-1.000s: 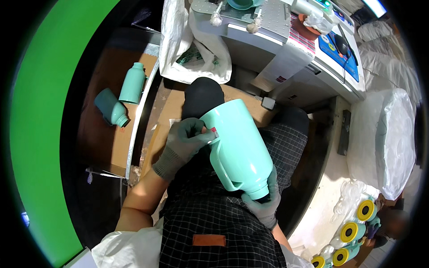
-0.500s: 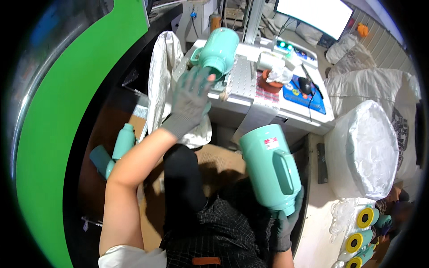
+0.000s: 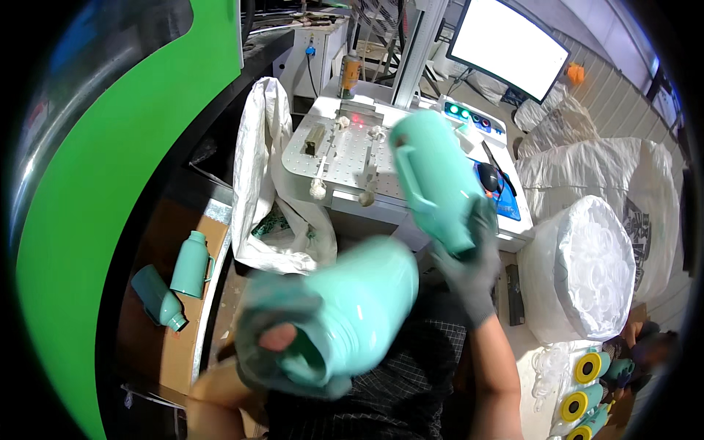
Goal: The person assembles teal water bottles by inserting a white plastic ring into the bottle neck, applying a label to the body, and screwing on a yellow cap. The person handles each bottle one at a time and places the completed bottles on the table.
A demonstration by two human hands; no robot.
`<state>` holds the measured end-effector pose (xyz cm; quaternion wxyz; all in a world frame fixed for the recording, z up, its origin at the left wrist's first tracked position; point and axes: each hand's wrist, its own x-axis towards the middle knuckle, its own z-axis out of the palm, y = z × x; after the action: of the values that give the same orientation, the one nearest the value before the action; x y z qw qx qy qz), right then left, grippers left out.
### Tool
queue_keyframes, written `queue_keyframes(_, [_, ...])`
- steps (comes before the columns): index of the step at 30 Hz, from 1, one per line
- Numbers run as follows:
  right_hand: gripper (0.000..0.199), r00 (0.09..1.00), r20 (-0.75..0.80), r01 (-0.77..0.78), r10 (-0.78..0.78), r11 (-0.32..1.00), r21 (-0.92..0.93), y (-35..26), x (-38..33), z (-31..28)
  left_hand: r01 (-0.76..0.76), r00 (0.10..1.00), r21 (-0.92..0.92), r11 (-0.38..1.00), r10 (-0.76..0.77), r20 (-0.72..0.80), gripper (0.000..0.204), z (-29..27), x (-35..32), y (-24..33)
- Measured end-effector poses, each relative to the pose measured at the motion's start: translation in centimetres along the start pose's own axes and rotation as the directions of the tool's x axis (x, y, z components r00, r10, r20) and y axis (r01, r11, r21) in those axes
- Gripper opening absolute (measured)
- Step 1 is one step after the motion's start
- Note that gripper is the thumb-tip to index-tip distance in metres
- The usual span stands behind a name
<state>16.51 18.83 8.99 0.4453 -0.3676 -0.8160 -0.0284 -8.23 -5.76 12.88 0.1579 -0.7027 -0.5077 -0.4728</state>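
My left hand (image 3: 275,330), in a grey glove and smeared by motion, grips a mint-green thermos jug body (image 3: 378,293) around its open neck, low over my lap. The mouth of that jug points toward me, and a fingertip shows at its rim. My gloved right hand (image 3: 473,268) holds a second mint-green jug body (image 3: 436,161) by the neck, its base tilted up and away. This one hangs over the near edge of the white worktable (image 3: 403,213), handle toward the left. To its left is a perforated metal plate (image 3: 348,165) with white-tipped rods and a small red light spot.
Two mint-green jugs (image 3: 192,264) lie in a box at the left. A white woven sack (image 3: 257,176) stands beside the worktable. On the right are a monitor (image 3: 506,48), a mouse (image 3: 488,176), a bag of clear rings (image 3: 598,271) and several yellow-ended jugs (image 3: 588,368). A co-worker's hand shows there.
My left hand has taken the jug off the plate and drawn it back over my lap. My right hand has lifted its jug up and forward toward the worktable.
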Motion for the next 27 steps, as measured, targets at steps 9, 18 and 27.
queue_keyframes(9, [0.077,0.915,0.399,0.103,0.063,0.918,-0.383,-5.7,12.2,18.0,0.751,0.658,-0.496,0.436,-0.561,0.503,0.088,6.6,-8.3,1.3])
queue_keyframes(18, [0.077,0.874,0.469,0.044,0.126,0.941,-0.335,-6.8,13.3,18.8,0.707,0.705,-0.466,0.532,-0.483,0.519,0.079,7.4,-7.7,0.6])
queue_keyframes(27, [0.086,0.852,0.492,0.004,0.179,0.937,-0.349,-8.3,12.4,20.5,0.728,0.682,-0.45,0.517,-0.48,0.552,0.071,7.3,-7.9,0.4])
